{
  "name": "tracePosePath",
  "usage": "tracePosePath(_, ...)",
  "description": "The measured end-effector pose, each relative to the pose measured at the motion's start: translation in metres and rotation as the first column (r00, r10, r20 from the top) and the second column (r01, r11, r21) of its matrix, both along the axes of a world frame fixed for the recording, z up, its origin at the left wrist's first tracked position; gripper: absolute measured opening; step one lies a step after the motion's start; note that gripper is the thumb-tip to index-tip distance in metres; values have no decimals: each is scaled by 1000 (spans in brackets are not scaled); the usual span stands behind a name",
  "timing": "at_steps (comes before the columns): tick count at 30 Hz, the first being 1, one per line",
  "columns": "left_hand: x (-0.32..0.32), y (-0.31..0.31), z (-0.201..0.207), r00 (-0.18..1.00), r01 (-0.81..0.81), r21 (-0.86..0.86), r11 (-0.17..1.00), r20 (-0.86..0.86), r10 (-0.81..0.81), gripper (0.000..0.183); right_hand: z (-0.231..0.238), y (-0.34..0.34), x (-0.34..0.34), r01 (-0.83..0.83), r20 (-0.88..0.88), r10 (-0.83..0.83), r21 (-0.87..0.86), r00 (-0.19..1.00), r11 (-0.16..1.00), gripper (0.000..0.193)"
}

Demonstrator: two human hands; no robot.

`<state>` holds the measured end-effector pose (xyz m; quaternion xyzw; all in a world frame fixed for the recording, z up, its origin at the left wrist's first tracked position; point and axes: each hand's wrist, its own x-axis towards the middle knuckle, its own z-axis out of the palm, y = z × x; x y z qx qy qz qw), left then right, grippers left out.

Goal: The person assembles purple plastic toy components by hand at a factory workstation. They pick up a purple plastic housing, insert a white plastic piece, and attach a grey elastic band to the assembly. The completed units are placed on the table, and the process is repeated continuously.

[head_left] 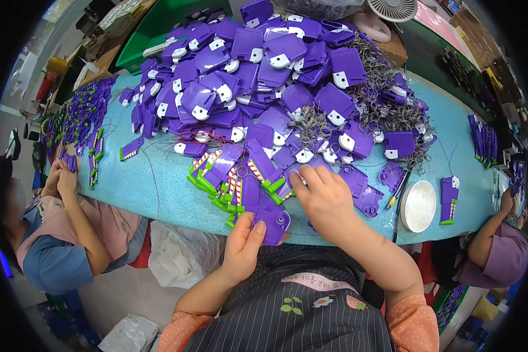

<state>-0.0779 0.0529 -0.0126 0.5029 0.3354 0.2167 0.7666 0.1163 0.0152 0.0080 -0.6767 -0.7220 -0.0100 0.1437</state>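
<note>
My left hand (242, 242) is closed on a purple plastic shell (271, 222) at the table's near edge, thumb on top; a small round fitting shows inside the shell. Just right of it, my right hand (327, 202) reaches over the near edge of the heap, fingertips drawn together; whatever they grip is hidden. Between and beyond the hands lie purple parts with green ends and red-striped strips (239, 190). Behind them rises a large heap of purple shells with white corners (284, 50). Grey wire rings (308, 126) lie on the heap.
A white round dish (418, 206) and a screwdriver-like tool (398, 192) lie to the right, beside one green-ended purple part (449, 199). A green bin (146, 41) and a small fan (393, 9) stand behind. Co-workers sit at left (70, 234) and right (493, 252).
</note>
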Motion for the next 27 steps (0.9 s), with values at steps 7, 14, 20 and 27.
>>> tracePosePath(7, -3, 13, 5, 988, 144, -215, 966, 91, -127, 36, 20, -54, 27, -89, -336, 185, 282, 924, 955, 29)
tracePosePath(14, 43, -10, 12, 966, 194, -175, 965, 207, -157, 29, 13, -76, -4, -228, -186, 310, 365, 932, 903, 27)
tracePosePath(20, 27, -25, 24, 965, 263, 51, 964, 3, -263, 31, 6, -109, 3, 369, -933, -333, -263, 140, 891, 29)
tracePosePath(27, 37, -34, 26, 772, 628, 131, 767, -228, -594, 24, 17, -62, 20, 230, -858, -248, -380, -451, 896, 30)
